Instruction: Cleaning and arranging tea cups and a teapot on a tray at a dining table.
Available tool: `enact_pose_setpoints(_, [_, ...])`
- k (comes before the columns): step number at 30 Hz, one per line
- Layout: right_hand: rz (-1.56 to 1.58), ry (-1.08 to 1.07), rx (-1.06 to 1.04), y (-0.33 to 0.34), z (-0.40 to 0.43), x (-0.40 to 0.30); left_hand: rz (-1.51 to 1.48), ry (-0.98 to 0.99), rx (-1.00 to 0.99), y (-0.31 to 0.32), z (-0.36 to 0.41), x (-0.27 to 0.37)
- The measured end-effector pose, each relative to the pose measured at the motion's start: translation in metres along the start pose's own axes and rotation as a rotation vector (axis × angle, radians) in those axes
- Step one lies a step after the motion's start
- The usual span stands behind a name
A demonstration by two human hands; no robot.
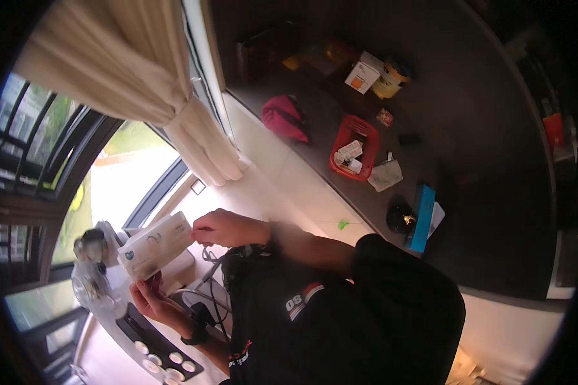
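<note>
A flat white packet (155, 246) with print, perhaps a box or pouch, is held up at the left of the head view. My right hand (229, 228) pinches its right edge between thumb and fingers. From below, my left hand (161, 305), with a black band on the wrist, grips its lower edge. Behind the packet stands a pale appliance or stand (89, 284) whose kind I cannot tell. Near my left hand, grey and black cables (214, 288) hang in front of my black shirt.
Across a dark counter (481, 207) lie a red plastic basket (334, 156) holding small packs, a crimson cloth item (283, 117), a white box (363, 74), a yellow-labelled jar (389, 83), a grey cloth (386, 174) and a blue box (421, 219). A tied beige curtain (139, 62) hangs by windows.
</note>
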State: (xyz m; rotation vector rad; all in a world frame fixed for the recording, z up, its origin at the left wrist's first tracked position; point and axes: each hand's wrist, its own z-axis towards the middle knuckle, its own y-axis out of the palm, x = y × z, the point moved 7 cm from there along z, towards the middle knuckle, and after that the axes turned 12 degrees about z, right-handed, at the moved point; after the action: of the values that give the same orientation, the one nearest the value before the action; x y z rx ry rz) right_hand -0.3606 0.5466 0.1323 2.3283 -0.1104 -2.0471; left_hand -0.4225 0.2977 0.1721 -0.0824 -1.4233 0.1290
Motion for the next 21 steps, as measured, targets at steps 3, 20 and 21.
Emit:
enact_pose_setpoints(3, [0.009,-0.057,0.16,-0.044,-0.019,0.002,0.073,0.024,-0.13,0.037,0.013,-0.007])
enact_pose_setpoints(20, [-0.002,-0.246,-0.125,-0.002,0.059,0.046,-0.035,-0.525,-0.437,-0.018,0.003,-0.088])
enact_pose_setpoints(21, [-0.052,-0.183,-0.194,0.017,0.074,0.048,-0.044,-0.55,-0.394,-0.033,0.002,-0.103])
